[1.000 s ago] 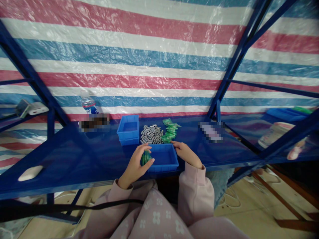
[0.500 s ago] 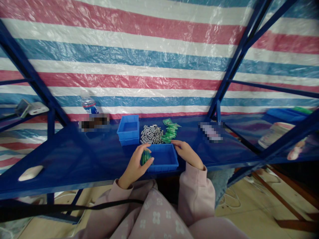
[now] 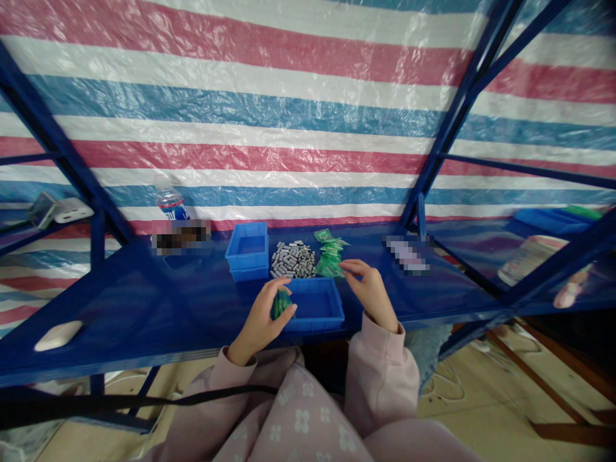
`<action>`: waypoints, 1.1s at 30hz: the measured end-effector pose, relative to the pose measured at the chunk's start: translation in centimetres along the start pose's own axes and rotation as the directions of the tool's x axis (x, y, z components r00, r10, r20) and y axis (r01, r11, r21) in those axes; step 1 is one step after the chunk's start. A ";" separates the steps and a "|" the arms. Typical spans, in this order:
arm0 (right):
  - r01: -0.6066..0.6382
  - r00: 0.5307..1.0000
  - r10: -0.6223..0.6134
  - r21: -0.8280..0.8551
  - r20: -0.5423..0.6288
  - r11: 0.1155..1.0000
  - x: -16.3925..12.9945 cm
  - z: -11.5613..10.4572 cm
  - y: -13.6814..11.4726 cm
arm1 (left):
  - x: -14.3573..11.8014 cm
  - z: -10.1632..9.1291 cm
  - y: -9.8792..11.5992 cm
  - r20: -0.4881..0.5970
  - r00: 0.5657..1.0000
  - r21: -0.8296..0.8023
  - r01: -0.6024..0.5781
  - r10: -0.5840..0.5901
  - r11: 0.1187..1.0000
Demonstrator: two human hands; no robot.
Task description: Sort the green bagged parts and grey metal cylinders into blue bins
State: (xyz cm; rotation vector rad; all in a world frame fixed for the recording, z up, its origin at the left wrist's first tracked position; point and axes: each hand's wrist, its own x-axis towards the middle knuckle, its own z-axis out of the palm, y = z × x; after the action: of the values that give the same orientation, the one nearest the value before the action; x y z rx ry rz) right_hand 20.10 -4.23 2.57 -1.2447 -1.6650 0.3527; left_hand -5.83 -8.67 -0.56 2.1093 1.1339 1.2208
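Observation:
My left hand point(image 3: 264, 316) is curled around a small bunch of green plastic packets point(image 3: 282, 303) at the left end of a shallow blue tray point(image 3: 315, 322). My right hand point(image 3: 371, 290) is at the right, above the tray's far corner, thumb and fingertips pinched at the edge of a green packet point(image 3: 331, 267). That packet belongs to a loose row of green packets point(image 3: 330, 246) on the table behind the tray. Beside the row lies a heap of small silver cylinders point(image 3: 292, 258), which look like batteries.
Stacked blue bins point(image 3: 248, 263) stand left of the heap. A bottle point(image 3: 173, 204) is at the back left, and a white computer mouse point(image 3: 58, 335) near the left front edge. Blue metal struts point(image 3: 433, 160) frame the blue table point(image 3: 192, 301). A cylindrical container point(image 3: 532, 260) lies far right.
My right hand has shifted slightly right and up, away from the tray rim, and the nearest green packet has moved a little with its fingertips. My left hand stays in place.

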 end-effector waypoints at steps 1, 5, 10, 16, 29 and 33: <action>-0.011 0.999 0.011 0.007 -0.036 1.000 0.0 -0.1 -0.1 | 0.0 0.0 0.0 0.000 1.000 -0.001 0.001 -0.001 1.000; -0.063 0.981 0.069 0.037 -0.184 0.997 -0.1 -0.3 -0.2 | 0.0 0.0 -0.1 -0.004 1.000 0.004 -0.004 0.004 1.000; -0.064 0.945 0.093 0.100 -0.314 0.993 -0.3 -0.8 -1.0 | 0.0 0.0 0.0 -0.017 1.000 0.023 -0.009 0.010 1.000; -0.032 0.919 0.132 0.263 -0.372 0.964 -0.8 -1.0 -2.7 | 0.0 0.0 0.1 -0.018 1.000 0.019 -0.013 0.013 1.000; -0.047 0.946 0.171 0.404 -0.276 0.914 -1.3 -0.7 -5.1 | 0.0 0.0 0.2 -0.015 1.000 0.023 -0.009 0.010 1.000; -0.057 0.964 0.145 0.362 -0.221 0.930 -1.6 -0.7 -5.0 | 0.0 0.0 0.1 -0.014 1.000 0.021 -0.010 0.011 1.000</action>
State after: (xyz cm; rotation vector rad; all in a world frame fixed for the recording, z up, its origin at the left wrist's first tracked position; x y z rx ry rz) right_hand 17.89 -7.92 5.59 -1.0572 -1.2625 0.5162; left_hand -5.80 -8.73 -0.45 2.1280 1.1485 1.2354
